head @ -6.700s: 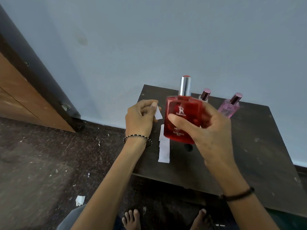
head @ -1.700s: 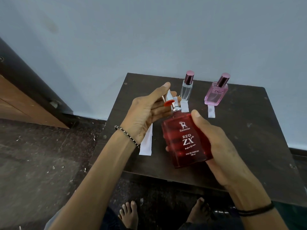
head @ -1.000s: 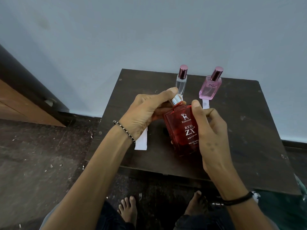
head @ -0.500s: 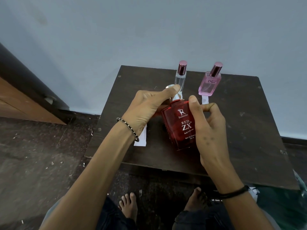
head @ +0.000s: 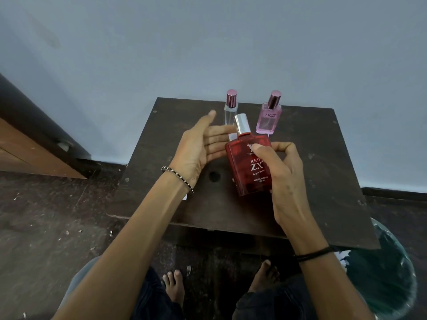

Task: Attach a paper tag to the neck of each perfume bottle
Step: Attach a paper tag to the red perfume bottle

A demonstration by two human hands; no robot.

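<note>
My right hand (head: 280,179) grips a square red perfume bottle (head: 245,174) with a silver cap, held upright over the dark wooden table (head: 312,181). A small white paper tag (head: 232,136) shows at the bottle's neck on its left side. My left hand (head: 201,150) is flat and open just left of the bottle, fingers stretched toward the neck. A slim clear bottle (head: 230,112) and a pink bottle (head: 269,117), both with rose caps, stand at the table's far edge. Paper strips on the table are mostly hidden under my left forearm.
The table stands against a pale blue wall. A wooden cabinet (head: 27,144) is at the far left. A dark green round seat (head: 383,273) sits at the lower right. My bare feet (head: 174,287) rest on the speckled floor below the table.
My left hand has let go of the red bottle's neck and opened flat beside it. The bottle now stands more upright in my right hand, its silver cap uncovered.
</note>
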